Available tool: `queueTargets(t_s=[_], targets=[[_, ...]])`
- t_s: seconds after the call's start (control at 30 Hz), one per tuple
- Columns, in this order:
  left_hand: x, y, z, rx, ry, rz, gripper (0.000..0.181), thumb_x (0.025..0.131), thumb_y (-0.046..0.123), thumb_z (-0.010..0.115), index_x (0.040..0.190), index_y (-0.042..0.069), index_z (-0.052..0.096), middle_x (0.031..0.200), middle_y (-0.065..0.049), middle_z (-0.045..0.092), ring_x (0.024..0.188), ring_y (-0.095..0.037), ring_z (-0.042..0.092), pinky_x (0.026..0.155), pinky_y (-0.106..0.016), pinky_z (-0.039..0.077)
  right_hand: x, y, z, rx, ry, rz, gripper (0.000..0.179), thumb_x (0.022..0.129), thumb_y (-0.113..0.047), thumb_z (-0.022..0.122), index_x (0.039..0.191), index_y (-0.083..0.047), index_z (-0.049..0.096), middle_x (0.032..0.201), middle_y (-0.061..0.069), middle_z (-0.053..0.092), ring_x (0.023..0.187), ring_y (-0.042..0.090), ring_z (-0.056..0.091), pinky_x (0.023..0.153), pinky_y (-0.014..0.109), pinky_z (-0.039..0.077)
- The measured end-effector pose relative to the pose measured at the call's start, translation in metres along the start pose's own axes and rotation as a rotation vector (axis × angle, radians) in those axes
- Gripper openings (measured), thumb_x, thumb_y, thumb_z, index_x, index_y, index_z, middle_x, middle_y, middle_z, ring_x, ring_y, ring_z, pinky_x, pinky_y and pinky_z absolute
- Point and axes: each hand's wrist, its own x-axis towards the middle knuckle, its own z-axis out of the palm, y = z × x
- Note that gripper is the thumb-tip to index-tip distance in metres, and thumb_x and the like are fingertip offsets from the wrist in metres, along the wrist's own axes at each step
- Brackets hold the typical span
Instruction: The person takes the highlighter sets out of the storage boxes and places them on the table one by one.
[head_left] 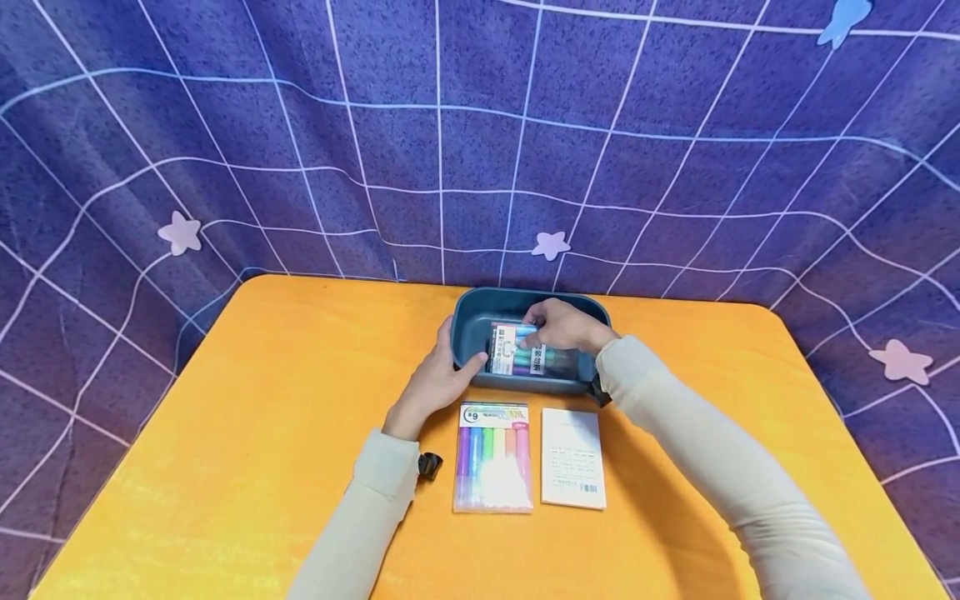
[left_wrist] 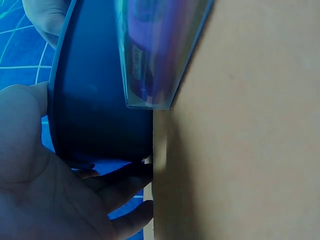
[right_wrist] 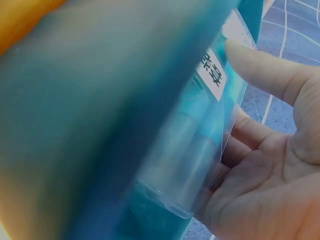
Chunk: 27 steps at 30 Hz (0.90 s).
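A dark blue-green plastic bin (head_left: 467, 333) sits at the table's far edge. My left hand (head_left: 437, 377) grips its left end, the thumb at the rim and the fingers around the outer wall in the left wrist view. Inside the bin is a clear plastic pack of coloured pens (head_left: 504, 350) with white labels. My right hand (head_left: 564, 325) reaches in over the back rim and holds this pack between thumb and fingers. In the right wrist view the thumb lies on the pack's (right_wrist: 187, 145) face, the fingers behind; the bin wall blurs the foreground.
In front of the bin lies a clear pack of thick coloured markers (head_left: 491, 458). To its right is a white box or pad (head_left: 572, 458) with small print and a barcode. The yellow-orange table (head_left: 300, 417) ends at a blue gridded curtain (head_left: 480, 150).
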Motion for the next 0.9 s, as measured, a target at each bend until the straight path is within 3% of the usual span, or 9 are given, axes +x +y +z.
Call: queueTargets(t_s=[0.43, 0.67, 0.9], targets=[[-0.0014, 0.0005, -0.0012, -0.009, -0.001, 0.018, 0.092, 0.098, 0.053, 0.056, 0.163, 0.020, -0.001, 0.160, -0.016, 0.038, 0.138, -0.040, 0.050, 0.111, -0.062, 0.041, -0.0025, 0.0006, -0.0035, -0.011, -0.020, -0.013, 0.028, 0.089, -0.018, 0.077, 0.110, -0.004, 0.064, 0.090, 0.001, 0.054, 0.082, 0.017, 0.047, 0.074, 0.029, 0.041], [0.0001, 0.0004, -0.0008, -0.005, 0.002, 0.036, 0.090, 0.098, 0.051, 0.057, 0.162, 0.023, -0.001, 0.158, -0.016, 0.040, 0.136, -0.039, 0.051, 0.111, -0.062, 0.042, -0.0031, 0.0021, -0.0062, -0.006, -0.026, -0.019, 0.028, 0.087, -0.019, 0.079, 0.109, -0.005, 0.067, 0.090, -0.002, 0.057, 0.083, 0.017, 0.048, 0.075, 0.029, 0.043], [0.0002, 0.0006, -0.0001, -0.012, 0.000, 0.023, 0.090, 0.098, 0.053, 0.057, 0.162, 0.025, 0.000, 0.158, -0.015, 0.040, 0.136, -0.038, 0.051, 0.111, -0.061, 0.041, -0.0046, 0.0024, -0.0073, 0.003, -0.031, -0.038, 0.018, 0.088, -0.017, 0.077, 0.095, -0.006, 0.065, 0.074, -0.004, 0.037, 0.071, 0.014, 0.039, 0.069, 0.029, 0.037]])
